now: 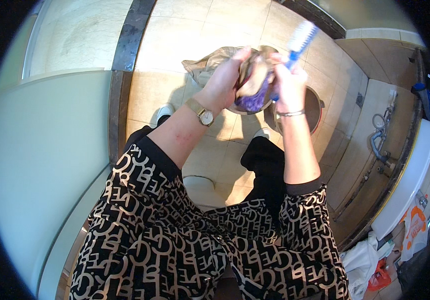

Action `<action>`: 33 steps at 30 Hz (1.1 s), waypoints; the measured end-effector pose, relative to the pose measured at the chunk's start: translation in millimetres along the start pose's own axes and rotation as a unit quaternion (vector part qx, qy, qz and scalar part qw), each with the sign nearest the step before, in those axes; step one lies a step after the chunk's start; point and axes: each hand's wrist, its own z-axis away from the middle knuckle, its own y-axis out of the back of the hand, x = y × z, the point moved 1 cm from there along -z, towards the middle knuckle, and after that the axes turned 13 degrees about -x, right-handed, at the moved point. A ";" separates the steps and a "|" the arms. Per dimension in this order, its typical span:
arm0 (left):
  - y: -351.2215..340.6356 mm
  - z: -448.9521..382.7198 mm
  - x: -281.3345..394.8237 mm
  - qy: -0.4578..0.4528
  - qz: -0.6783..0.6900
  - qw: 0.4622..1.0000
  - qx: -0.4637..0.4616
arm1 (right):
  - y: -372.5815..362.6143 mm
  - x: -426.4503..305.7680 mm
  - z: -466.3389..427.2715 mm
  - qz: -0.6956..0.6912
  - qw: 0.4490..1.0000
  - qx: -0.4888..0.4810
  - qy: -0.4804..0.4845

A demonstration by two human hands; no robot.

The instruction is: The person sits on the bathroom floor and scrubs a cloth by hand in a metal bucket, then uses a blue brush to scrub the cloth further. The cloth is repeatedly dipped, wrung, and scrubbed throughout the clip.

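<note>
My left hand (224, 80), with a gold watch at the wrist, grips a tan-and-purple item (254, 86). Motion blur hides exactly what that item is; its lower part is bright purple and looks shaggy. A scrubbing brush (300, 39) with a blue back and white bristles is in my right hand (290, 80), its head pointing up and away from me. Both hands are close together, the right one just beside the item. Beneath them, part of a round basin's rim (246, 112) shows. Crumpled beige fabric (211, 65) lies behind my left hand.
A dark round bucket (314, 110) stands on the tiled floor (230, 161) below my right forearm. Frosted glass (46, 142) lines the left. At right are a white washbasin (406, 187), a grey hose (376, 144), a white cloth (361, 258) and a plastic bag (413, 232).
</note>
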 end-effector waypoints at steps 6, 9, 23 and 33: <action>56.7 -12.9 7.1 0.001 -0.025 0.995 0.099 | -44.4 -8.3 26.9 0.395 0.913 -0.095 0.017; 36.1 -13.8 0.3 -0.016 -0.056 0.992 0.110 | -29.1 19.7 20.0 0.379 0.920 -0.097 0.018; 30.7 2.3 24.2 -0.010 -0.020 1.000 -0.011 | -45.9 20.3 33.2 0.337 0.933 -0.118 -0.036; 25.9 6.9 33.0 -0.012 0.034 0.999 -0.008 | -53.7 2.3 49.3 0.357 0.925 -0.128 0.006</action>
